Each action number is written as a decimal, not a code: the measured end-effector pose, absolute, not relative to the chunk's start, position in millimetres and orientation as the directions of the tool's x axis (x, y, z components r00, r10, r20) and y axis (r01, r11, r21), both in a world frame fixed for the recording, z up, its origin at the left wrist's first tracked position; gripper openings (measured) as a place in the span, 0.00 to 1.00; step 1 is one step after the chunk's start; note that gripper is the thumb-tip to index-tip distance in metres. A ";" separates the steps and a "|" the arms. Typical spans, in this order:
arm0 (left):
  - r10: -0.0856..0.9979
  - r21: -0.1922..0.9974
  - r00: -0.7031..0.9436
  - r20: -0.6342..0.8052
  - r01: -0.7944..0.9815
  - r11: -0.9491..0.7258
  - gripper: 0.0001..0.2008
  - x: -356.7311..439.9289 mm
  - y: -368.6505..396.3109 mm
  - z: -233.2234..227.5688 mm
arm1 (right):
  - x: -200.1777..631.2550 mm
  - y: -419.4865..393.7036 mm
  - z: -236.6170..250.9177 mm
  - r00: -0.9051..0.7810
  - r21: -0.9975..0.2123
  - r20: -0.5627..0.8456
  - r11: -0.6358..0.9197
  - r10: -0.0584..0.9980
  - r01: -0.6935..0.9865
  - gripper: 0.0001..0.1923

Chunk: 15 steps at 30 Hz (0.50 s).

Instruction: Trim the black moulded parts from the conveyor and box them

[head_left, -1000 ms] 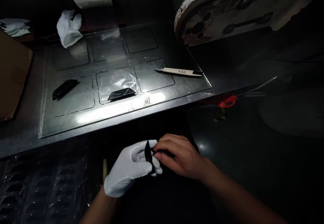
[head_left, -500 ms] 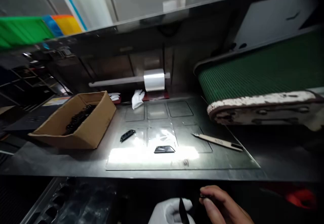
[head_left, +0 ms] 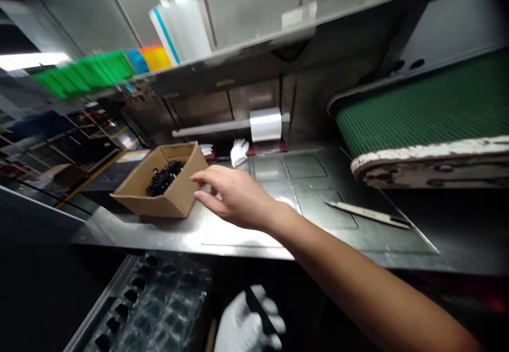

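Note:
My left hand (head_left: 244, 320) wears a white glove and is low in the view, below the bench edge. Its fingers are closed round a narrow black plastic piece (head_left: 260, 309). My right hand (head_left: 228, 193) is bare and stretched across the glass sheet (head_left: 314, 203). Its thumb and index finger are apart, and I see nothing between them. The fingertips are close to the right side of a cardboard box (head_left: 186, 190), which holds a heap of small black parts (head_left: 165, 178). My hand and forearm hide part of the glass.
A pale-handled craft knife (head_left: 368, 214) lies on the glass at the right. Behind are a white glove (head_left: 239, 153) and a white roll on a rod (head_left: 265, 124). A green conveyor belt (head_left: 421, 105) juts in from the right. A clear compartment tray (head_left: 159, 299) sits lower left.
My right hand has moved from beside my left hand up and leftward to the box, and its pinch has opened. The view has turned left. My left hand still holds the black piece.

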State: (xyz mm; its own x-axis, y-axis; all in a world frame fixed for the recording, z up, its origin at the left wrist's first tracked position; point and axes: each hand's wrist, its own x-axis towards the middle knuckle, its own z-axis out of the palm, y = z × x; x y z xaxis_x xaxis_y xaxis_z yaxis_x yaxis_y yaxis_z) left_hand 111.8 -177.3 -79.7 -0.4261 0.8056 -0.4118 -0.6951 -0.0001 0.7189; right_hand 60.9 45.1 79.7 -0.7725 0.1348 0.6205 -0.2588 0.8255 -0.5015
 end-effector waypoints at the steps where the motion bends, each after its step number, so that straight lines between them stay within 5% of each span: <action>1: 0.784 0.698 -0.474 -0.400 -0.712 -0.075 0.23 110.6 -179.5 -82.1 | 83.6 44.6 56.5 -0.795 -0.572 0.580 0.785 0.180 -0.239 0.12; 8: 0.881 0.684 -0.404 -0.246 -0.716 -0.138 0.18 110.5 -157.2 -97.5 | 244.4 3.8 -44.8 -0.878 -0.906 0.135 0.416 0.459 0.078 0.05; 15: 0.923 0.827 -0.217 -0.317 -0.539 0.157 0.19 142.2 -121.3 -103.8 | 305.2 -25.2 -76.4 -0.718 -0.951 0.090 0.275 0.690 0.145 0.03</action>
